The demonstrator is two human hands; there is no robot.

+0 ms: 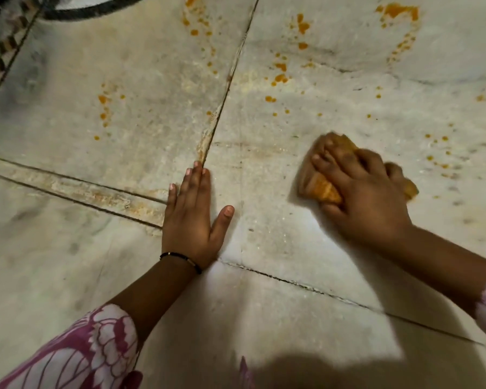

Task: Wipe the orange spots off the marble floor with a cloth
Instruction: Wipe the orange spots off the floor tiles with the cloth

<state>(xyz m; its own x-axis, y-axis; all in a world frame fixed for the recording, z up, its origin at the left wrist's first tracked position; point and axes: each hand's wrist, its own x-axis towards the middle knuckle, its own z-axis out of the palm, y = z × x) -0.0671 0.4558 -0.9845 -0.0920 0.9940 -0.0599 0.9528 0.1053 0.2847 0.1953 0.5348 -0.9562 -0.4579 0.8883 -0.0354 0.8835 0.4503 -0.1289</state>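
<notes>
With the left hand (pixel 190 220) flat and open on the marble floor (pixel 124 80), the right hand's (pixel 365 197) fingers (pixel 324 161) curl over the stained cloth (pixel 324 189), which could smear orange spots (pixel 279 77) ahead rather than lift them.

right hand (pixel 368 197) covers most of the blurred cloth (pixel 324 189); dark ring (pixel 90 8) cut off above.

Veined matt marble floor (pixel 278 318), soft cloth (pixel 324 189)

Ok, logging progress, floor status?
Right hand grips stained cloth, wiping. Left hand flat on marble floor. Orange spots remain ahead. Nothing blocking.
</notes>
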